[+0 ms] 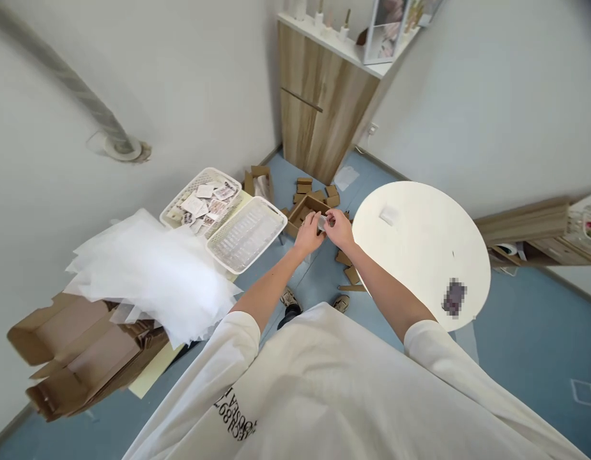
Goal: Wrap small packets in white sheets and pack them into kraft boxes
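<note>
Between my two hands is a small clear plastic piece [322,222], too small to name exactly. My left hand [309,234] grips it from the left, fingers closed. My right hand [340,229] pinches its other side, with the fingertips bent round it. Both hands are held out in front of me, above an open cardboard box [299,214] on the floor. To the left of them, a white basket [282,220] holds rows of clear plastic pieces. A round white table [410,249] stands close to my right hand, with a small clear packet [388,215] on it.
Another white basket [167,214] contains printed cards. White sheets [151,275] lie piled on flattened cardboard [84,358] at left. Small brown boxes [351,275] are scattered on the blue floor. A wooden cabinet [319,96] stands ahead; a blurred dark object [454,298] rests on the table.
</note>
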{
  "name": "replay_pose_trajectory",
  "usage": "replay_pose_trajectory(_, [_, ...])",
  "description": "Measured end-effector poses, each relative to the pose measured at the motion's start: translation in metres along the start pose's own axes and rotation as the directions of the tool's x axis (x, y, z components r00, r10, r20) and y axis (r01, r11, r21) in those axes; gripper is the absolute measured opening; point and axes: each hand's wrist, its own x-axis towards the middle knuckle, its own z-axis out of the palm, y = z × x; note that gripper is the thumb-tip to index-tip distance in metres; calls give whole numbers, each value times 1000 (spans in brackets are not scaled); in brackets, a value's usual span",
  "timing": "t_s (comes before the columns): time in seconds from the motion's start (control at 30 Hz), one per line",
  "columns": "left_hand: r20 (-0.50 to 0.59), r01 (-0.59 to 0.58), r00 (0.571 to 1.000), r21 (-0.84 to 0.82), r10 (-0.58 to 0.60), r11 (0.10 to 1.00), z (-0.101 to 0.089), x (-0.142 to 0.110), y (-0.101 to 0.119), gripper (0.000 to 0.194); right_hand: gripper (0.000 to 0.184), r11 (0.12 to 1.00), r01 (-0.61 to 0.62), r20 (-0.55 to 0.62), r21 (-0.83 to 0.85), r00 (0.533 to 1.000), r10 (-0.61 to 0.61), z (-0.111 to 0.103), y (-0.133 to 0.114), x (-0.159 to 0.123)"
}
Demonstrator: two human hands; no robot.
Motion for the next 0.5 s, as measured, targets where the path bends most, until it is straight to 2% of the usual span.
replay_pose_trajectory(0.23, [159,25,987,-255,16,967,124,7,67,64,28,992,-130,-69,-6,989,129,-84,102,-70])
replay_pose_trajectory(0.33, [223,179,970,-404,-93,897,182,12,98,52,29,988,-154,-72,-8,986,153,-121,153,-101])
replay_pose_trajectory(0.43, [297,374,922,-507,-249,777,238,16,128,36,29,990,-142,-49,-23,989,141,-155,205,-133])
replay_pose_trajectory(0.5, [342,452,889,-538,-306,712,272,15,146,29,29,992,-110,-20,-61,994,109,-172,237,-153])
